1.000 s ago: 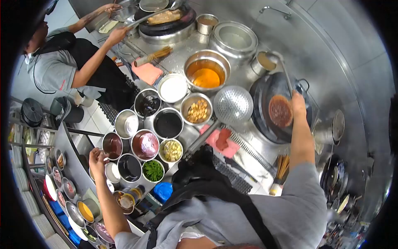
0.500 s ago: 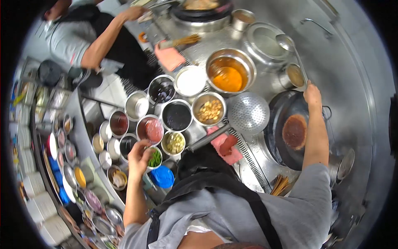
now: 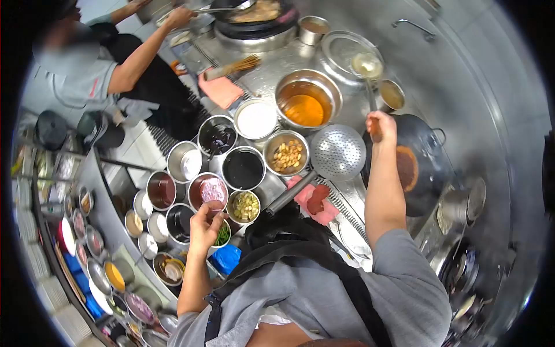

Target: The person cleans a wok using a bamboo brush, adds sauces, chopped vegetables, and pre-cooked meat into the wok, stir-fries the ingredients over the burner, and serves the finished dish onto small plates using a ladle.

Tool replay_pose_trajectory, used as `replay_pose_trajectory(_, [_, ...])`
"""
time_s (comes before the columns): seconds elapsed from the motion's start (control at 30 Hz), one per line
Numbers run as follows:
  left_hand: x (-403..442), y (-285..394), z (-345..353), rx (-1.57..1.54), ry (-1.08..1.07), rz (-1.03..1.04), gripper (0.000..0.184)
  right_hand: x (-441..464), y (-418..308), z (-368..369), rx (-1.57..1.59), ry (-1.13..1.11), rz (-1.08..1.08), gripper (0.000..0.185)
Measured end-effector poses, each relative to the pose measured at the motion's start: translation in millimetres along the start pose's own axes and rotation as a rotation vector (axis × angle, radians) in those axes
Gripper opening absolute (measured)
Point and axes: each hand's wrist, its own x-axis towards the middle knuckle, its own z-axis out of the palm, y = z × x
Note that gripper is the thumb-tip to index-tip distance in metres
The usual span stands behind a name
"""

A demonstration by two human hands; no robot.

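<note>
My right hand [image 3: 383, 128] is wrapped round the handle of a ladle [image 3: 367, 66]. The ladle's bowl is over the wide round metal pot [image 3: 332, 58], with something pale and shiny in it. Below my right forearm is the wok [image 3: 428, 153], holding a reddish-brown round mass [image 3: 407, 169] that my arm partly covers. My left hand [image 3: 206, 228] hovers at the bowl of chopped green onions [image 3: 223, 235], thumb and fingers loosely curled and apart. Just beyond its fingertips stands a bowl with a pinkish-red sauce [image 3: 211, 189].
A perforated skimmer [image 3: 337, 152] lies across a bowl of tan pieces [image 3: 287, 155]. Beside it stand a pot of orange oil [image 3: 307, 107] and a bowl of dark liquid [image 3: 243, 169]. A pink cloth [image 3: 324, 211] lies near my apron. A co-worker [image 3: 133, 75] stands at another wok, upper left.
My right hand has swung left with the ladle, whose bowl has shifted left and down. My left hand has moved slightly right, its fingers closer together. The camera view has shifted too.
</note>
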Motion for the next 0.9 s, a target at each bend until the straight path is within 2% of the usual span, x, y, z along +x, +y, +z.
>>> replay_pose_trajectory(0.2, [27, 17, -25, 0.048, -0.045, 0.152, 0.021, -80, -7, -14, -0.491, 0.104, -0.059, 0.009])
replay_pose_trajectory(0.23, [28, 20, -28, -0.006, -0.041, 0.112, 0.021, -83, -7, -16, -0.633, 0.129, -0.092, 0.012])
replay_pose_trajectory(0.27, [29, 21, -30, -0.059, -0.034, 0.070, 0.021, -81, -6, -20, -0.835, 0.144, -0.123, 0.025])
replay_pose_trajectory(0.3, [29, 20, -33, -0.061, -0.028, 0.072, 0.021, -80, -6, -17, -0.835, 0.139, -0.128, 0.025])
replay_pose_trajectory(0.37, [28, 18, -37, 0.032, -0.003, 0.103, 0.022, -72, -9, -9, -1.328, 0.275, -0.452, 0.036])
replay_pose_trajectory(0.4, [27, 12, -39, 0.084, 0.014, 0.082, 0.020, -62, -17, 2, -1.361, 0.284, -0.332, 0.033])
replay_pose_trajectory(0.5, [19, 33, -28, 0.235, 0.033, 0.022, 0.018, 4, -17, 10, -1.426, 0.302, -0.300, 0.031])
replay_pose_trajectory(0.53, [17, 30, -25, 0.264, 0.022, 0.056, 0.017, 49, -3, -9, -1.364, 0.277, -0.434, 0.026])
replay_pose_trajectory(0.57, [15, 30, -22, 0.307, 0.006, 0.062, 0.017, 51, -6, -5, -1.357, 0.266, -0.437, 0.026])
replay_pose_trajectory(0.63, [10, 23, -21, 0.333, -0.034, 0.018, 0.019, 36, -25, 3, -0.542, 0.052, 0.002, 0.020])
replay_pose_trajectory(0.67, [9, 11, -21, 0.294, -0.032, 0.046, 0.021, 10, -22, 10, -0.385, 0.098, 0.003, 0.020])
replay_pose_trajectory(0.7, [9, 2, -19, 0.253, -0.019, 0.080, 0.022, -9, -18, 10, -0.370, 0.111, 0.006, 0.020])
replay_pose_trajectory(0.77, [11, 1, -19, 0.143, -0.079, -0.055, 0.021, -45, -7, -1, -0.505, 0.136, -0.141, 0.026])
replay_pose_trajectory(0.8, [13, 4, -20, 0.168, -0.122, -0.057, 0.021, -61, -2, -9, -0.539, 0.108, -0.182, 0.031])
replay_pose_trajectory(0.83, [18, 7, -18, 0.140, -0.115, -0.057, 0.019, -67, 13, -26, -0.749, 0.126, -0.289, 0.034])
replay_pose_trajectory(0.9, [28, 8, -17, 0.180, -0.141, -0.003, 0.017, -96, 20, -33, -1.152, 0.251, -0.364, 0.045])
